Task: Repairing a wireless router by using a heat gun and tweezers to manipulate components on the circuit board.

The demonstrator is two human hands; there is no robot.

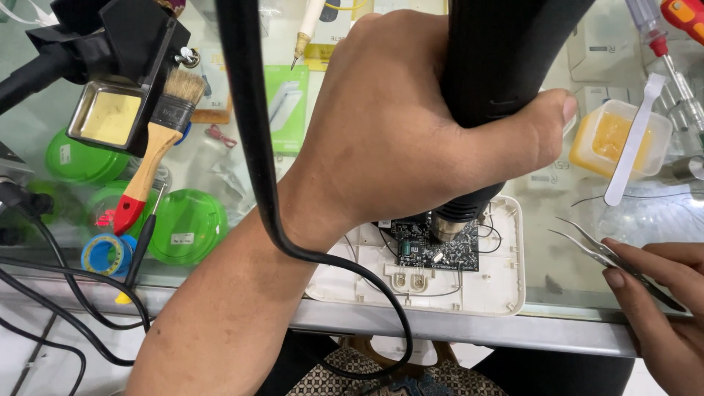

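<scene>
Over circuit board [438,253] | left hand [396,125] gripping hot-air gun [499,66] | right hand [660,308] pinching tweezers [598,249] | lingering heat may scorch board

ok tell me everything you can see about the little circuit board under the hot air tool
The circuit board is small, dark and roughly rectangular, crowded with tiny components and pale markings. It lies flat inside an open white plastic casing on the glass table. Thin black wires run from its edges. The hot air tool's metal nozzle stands right over its top edge; contact unclear.
</scene>
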